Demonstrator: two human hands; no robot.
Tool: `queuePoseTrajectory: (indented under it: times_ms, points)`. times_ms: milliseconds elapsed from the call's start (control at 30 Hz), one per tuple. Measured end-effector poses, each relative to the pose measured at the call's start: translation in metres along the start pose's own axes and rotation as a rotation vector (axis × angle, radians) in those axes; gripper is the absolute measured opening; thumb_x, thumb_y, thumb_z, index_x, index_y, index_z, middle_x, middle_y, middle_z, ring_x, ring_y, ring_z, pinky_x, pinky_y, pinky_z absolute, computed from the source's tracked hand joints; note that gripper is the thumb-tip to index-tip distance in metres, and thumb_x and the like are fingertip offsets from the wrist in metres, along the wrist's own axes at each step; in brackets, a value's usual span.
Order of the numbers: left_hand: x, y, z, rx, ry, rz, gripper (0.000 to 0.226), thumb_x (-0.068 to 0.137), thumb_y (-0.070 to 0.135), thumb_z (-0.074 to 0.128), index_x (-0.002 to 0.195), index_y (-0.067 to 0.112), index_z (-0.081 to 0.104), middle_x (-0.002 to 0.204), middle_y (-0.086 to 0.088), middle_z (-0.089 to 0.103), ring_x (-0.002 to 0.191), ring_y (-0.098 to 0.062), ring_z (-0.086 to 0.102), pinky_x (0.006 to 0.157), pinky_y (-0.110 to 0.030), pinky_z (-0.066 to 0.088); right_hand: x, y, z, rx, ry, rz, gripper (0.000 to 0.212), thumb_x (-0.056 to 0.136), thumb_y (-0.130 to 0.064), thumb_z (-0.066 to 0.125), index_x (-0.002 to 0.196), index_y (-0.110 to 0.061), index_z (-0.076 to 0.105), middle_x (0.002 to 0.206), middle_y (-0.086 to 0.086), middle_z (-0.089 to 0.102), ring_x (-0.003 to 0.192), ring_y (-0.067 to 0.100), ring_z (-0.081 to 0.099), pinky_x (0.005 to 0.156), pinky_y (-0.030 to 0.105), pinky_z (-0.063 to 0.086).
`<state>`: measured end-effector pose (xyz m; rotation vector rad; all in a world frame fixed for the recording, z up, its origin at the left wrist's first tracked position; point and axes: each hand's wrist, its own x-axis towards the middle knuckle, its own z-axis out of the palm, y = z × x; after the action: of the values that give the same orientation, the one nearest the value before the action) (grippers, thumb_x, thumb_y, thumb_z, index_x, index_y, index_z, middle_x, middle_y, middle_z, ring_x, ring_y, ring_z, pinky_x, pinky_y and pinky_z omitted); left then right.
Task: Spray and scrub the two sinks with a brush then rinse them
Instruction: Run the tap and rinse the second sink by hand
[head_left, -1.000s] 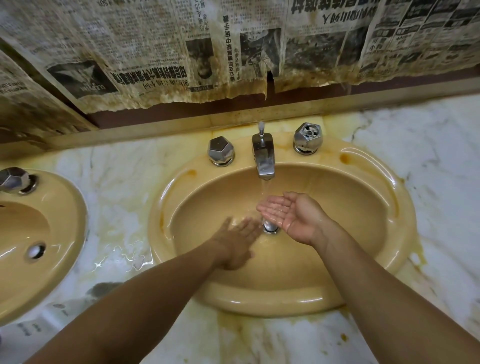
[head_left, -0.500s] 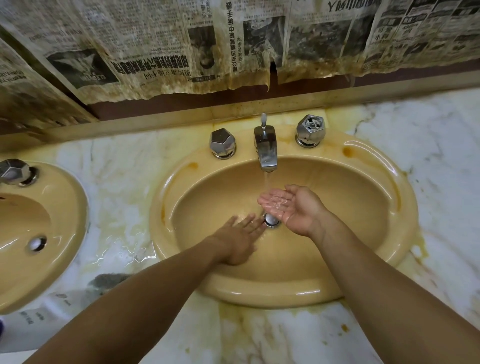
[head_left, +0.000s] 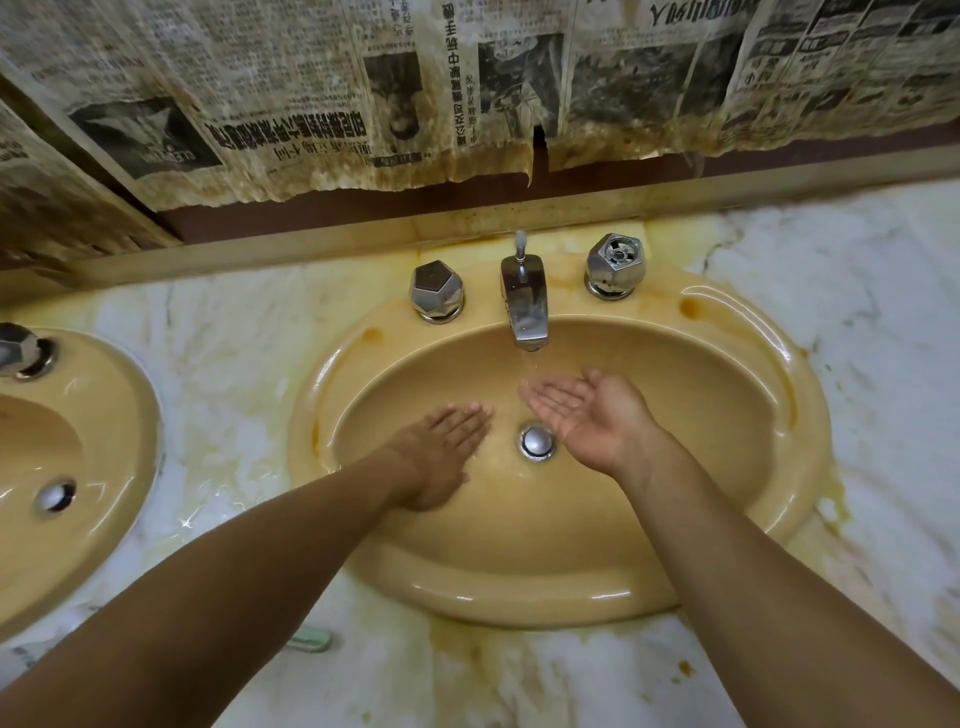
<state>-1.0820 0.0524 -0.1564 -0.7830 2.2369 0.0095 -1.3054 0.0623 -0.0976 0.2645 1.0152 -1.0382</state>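
Note:
A yellow oval sink (head_left: 769, 509) fills the middle of the view, with a chrome drain plug (head_left: 537, 441) at its bottom. Water runs from the chrome faucet (head_left: 524, 306) at the back rim. My right hand (head_left: 587, 415) is cupped palm up under the stream, holding nothing. My left hand (head_left: 441, 452) lies flat, palm down, on the wet basin wall left of the drain, fingers straight. A second yellow sink (head_left: 119, 467) shows at the left edge. No brush or spray bottle is plainly visible.
Two faceted chrome knobs (head_left: 436, 291) (head_left: 613, 265) flank the faucet. Stained white marble counter (head_left: 883, 338) surrounds both sinks. Torn, stained newspaper (head_left: 467, 104) hangs on the wall behind. A small pale green object (head_left: 311, 639) lies on the counter near my left forearm.
My left hand has slid left across the basin, away from the drain, uncovering the plug. My right hand stays cupped under the running water.

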Motion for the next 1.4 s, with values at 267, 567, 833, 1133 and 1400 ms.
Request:
queuePoseTrajectory:
  times_ms: [267,567,833,1133,1400]
  points:
    - [-0.002,0.007,0.006,-0.076,0.048,-0.026,0.068,0.11,0.043,0.02,0.161,0.015,-0.016,0.167,-0.001,-0.024,0.157,-0.018,-0.017,0.125,-0.046,-0.014,0.002,0.006,-0.014,-0.08,0.042,0.027,0.048,0.111,-0.029,0.033,0.119,0.013,0.055,0.128,0.033,0.061,0.118,0.044,0.062,0.105,0.045,0.05]
    - [-0.003,-0.006,0.004,0.021,0.08,-0.072,0.074,0.108,0.055,0.02,0.162,0.018,-0.015,0.169,0.003,-0.022,0.157,-0.015,-0.016,0.122,-0.044,-0.02,0.007,0.011,-0.018,-0.094,0.045,0.041,0.049,0.111,-0.029,0.034,0.131,0.012,0.052,0.128,0.033,0.062,0.115,0.042,0.063,0.097,0.044,0.053]
    - [-0.006,-0.018,-0.008,0.132,0.048,-0.025,0.084,0.104,0.065,0.024,0.162,0.017,-0.015,0.165,0.002,-0.027,0.156,-0.013,-0.018,0.123,-0.041,-0.017,0.008,0.013,-0.021,-0.1,0.071,0.036,0.05,0.111,-0.028,0.035,0.136,0.014,0.049,0.13,0.033,0.06,0.119,0.043,0.061,0.1,0.045,0.052]
    - [-0.045,-0.042,-0.005,0.369,-0.026,-0.111,0.078,0.105,0.061,0.009,0.16,0.014,-0.018,0.165,-0.001,-0.029,0.154,-0.016,-0.025,0.123,-0.048,-0.021,0.0,0.009,0.036,0.024,-0.241,0.113,0.066,0.11,-0.046,0.029,0.142,0.01,0.043,0.142,0.033,0.053,0.134,0.043,0.052,0.11,0.048,0.043]
    - [-0.078,-0.024,-0.015,0.095,-0.334,-0.09,0.072,0.106,0.056,0.009,0.163,0.017,-0.012,0.168,0.002,-0.023,0.155,-0.012,-0.021,0.125,-0.045,-0.016,0.0,-0.001,-0.012,-0.036,-0.055,0.061,0.057,0.112,-0.034,0.029,0.131,0.014,0.053,0.127,0.033,0.063,0.123,0.043,0.059,0.112,0.047,0.044]
